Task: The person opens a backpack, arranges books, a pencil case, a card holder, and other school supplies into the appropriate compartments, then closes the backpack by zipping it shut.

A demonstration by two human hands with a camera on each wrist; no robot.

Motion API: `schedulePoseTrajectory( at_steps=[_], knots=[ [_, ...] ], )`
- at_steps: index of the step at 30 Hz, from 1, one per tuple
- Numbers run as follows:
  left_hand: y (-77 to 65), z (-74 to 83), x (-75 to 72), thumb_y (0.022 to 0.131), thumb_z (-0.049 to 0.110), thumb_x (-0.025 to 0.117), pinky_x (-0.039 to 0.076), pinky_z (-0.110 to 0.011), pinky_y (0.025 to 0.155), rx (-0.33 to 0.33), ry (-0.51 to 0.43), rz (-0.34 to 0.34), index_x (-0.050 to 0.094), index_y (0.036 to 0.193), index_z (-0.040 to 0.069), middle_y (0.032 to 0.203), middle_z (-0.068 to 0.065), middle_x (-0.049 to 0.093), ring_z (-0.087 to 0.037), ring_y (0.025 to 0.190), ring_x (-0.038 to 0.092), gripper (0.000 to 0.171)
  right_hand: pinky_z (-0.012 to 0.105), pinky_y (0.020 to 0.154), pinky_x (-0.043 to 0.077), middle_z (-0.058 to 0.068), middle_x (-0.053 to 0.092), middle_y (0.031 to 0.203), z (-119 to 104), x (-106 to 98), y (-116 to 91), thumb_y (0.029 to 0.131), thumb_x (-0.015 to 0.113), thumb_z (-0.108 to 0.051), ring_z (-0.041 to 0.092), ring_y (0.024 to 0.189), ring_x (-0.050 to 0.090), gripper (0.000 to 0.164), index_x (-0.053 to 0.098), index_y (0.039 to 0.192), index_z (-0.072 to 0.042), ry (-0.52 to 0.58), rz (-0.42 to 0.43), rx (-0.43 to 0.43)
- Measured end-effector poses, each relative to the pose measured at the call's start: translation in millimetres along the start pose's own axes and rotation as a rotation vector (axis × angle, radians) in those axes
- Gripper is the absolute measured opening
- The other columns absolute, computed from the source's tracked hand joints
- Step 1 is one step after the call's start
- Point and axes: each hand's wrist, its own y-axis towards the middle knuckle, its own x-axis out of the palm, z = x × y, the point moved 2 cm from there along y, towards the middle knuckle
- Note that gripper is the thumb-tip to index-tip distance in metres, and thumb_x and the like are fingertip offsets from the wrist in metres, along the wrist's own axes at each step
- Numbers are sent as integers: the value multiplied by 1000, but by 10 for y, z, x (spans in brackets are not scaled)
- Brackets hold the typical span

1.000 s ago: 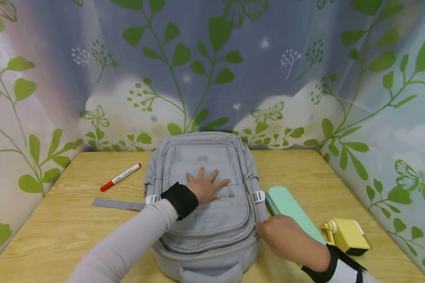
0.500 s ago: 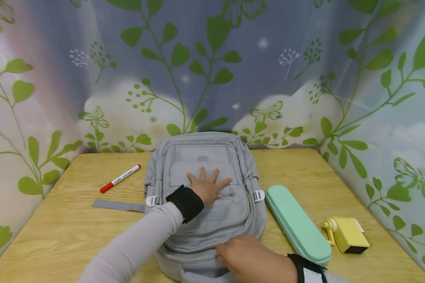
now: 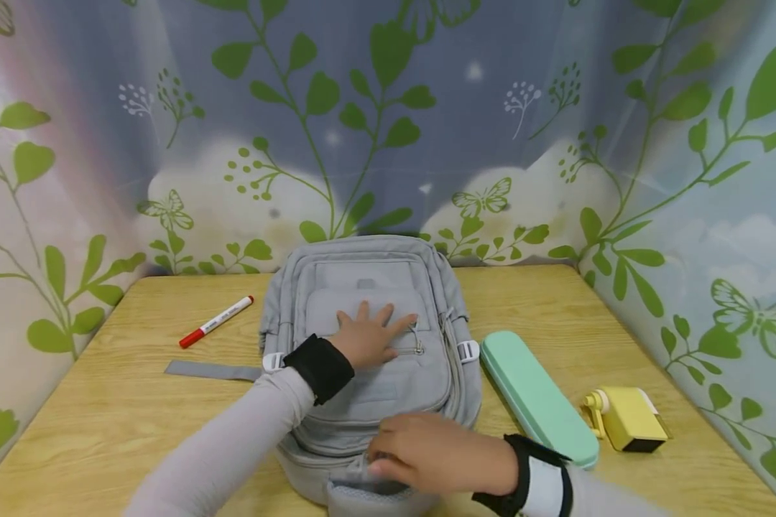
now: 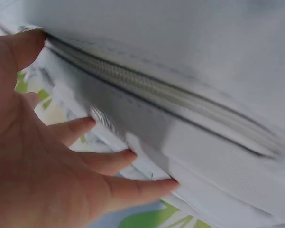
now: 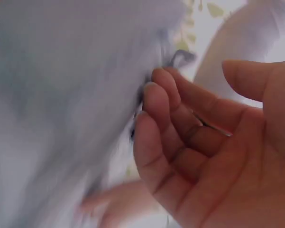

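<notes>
A grey backpack [image 3: 362, 398] lies front side up on the table, its top handle [image 3: 378, 499] towards me. My left hand [image 3: 367, 337] rests with spread fingers on its front pocket, beside a small zipper [image 4: 147, 90] seen close in the left wrist view. My right hand [image 3: 427, 449] is at the near end of the backpack, just above the handle. In the right wrist view its fingers [image 5: 154, 137] are loosely bent, the thumb stands apart, and nothing shows between them. That view is blurred; whether the fingertips touch the fabric is hard to tell.
A mint-green case [image 3: 539, 398] lies right of the backpack, close to my right forearm. Farther right stands a yellow box-shaped device with a crank [image 3: 630, 420]. A red-and-white marker [image 3: 216, 322] and a grey strap [image 3: 213, 370] lie on the left. A patterned curtain [image 3: 388, 129] surrounds the table.
My right hand has moved from the backpack's right side, where it pinched at the zipper, leftward round to the near end, and its fingers have loosened. My left hand has stayed on the front pocket.
</notes>
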Motion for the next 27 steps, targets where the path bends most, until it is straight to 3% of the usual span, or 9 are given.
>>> schedulePoseTrajectory(
  at_steps=[3, 6, 8, 10, 13, 16, 23, 25, 27],
  knots=[
    [-233, -70, -23, 104, 34, 60, 40, -67, 103, 96, -108, 67, 41, 156, 21, 154, -18, 40, -47, 135, 44, 57, 17, 73, 48, -8, 61, 90, 180, -140, -152, 101, 66, -20, 2, 81, 57, 10, 74, 102, -14, -63, 101, -40],
    [-589, -82, -108, 101, 27, 66, 51, -44, 87, 211, -150, 163, 66, 125, 11, 115, -12, 61, -29, 100, 61, 29, 21, 73, 50, -6, 59, 92, 359, -217, -272, 94, 75, -12, 6, 82, 58, 7, 73, 100, -14, -128, 158, -44],
    [-831, -52, -156, 101, 25, 66, 47, -31, 67, 265, -220, 181, 69, 98, 11, 86, -3, 57, -16, 72, 55, 15, 23, 75, 50, -5, 59, 95, 448, -219, -319, 90, 79, -10, 9, 86, 58, 14, 72, 101, -14, -150, 147, -51],
    [-1045, 7, -173, 101, 26, 66, 37, -25, 54, 291, -324, 155, 64, 79, 14, 68, 4, 48, -8, 56, 43, 25, 24, 78, 51, -3, 59, 99, 506, -187, -336, 87, 81, -10, 11, 89, 59, 19, 71, 103, -13, -170, 131, -79],
    [-1268, 121, -135, 101, 32, 65, 30, -22, 49, 261, -475, 60, 56, 68, 18, 58, 9, 40, -4, 49, 35, 37, 23, 77, 49, -3, 56, 100, 548, -139, -324, 85, 84, -16, 11, 87, 56, 25, 69, 105, -14, -200, 115, -118],
    [-1371, 227, -52, 99, 36, 67, 30, -21, 47, 227, -466, 32, 52, 67, 19, 58, 9, 38, -4, 48, 35, 39, 22, 74, 46, -5, 52, 97, 557, -122, -270, 82, 87, -23, 8, 83, 50, 29, 67, 102, -16, -254, 120, -147],
    [-1390, 416, 205, 96, 35, 71, 43, -26, 50, 162, -190, 44, 62, 79, 13, 66, 3, 51, -12, 59, 53, 29, 20, 73, 40, -8, 40, 93, 516, -27, -103, 76, 91, -29, 6, 80, 38, 35, 60, 90, -21, -341, 114, -185],
    [-1411, 441, 257, 96, 28, 70, 41, -26, 49, 159, -180, 57, 61, 77, 13, 66, 4, 50, -11, 58, 52, 25, 20, 73, 40, -8, 39, 93, 512, -7, -83, 75, 92, -28, 6, 80, 37, 35, 59, 88, -21, -332, 113, -180],
    [-1447, 437, 274, 96, 19, 68, 36, -24, 47, 143, -240, 74, 56, 71, 15, 63, 5, 46, -9, 54, 45, 28, 20, 73, 40, -8, 40, 93, 521, 10, -73, 76, 92, -27, 6, 80, 38, 35, 59, 88, -21, -312, 115, -182]
  ],
)
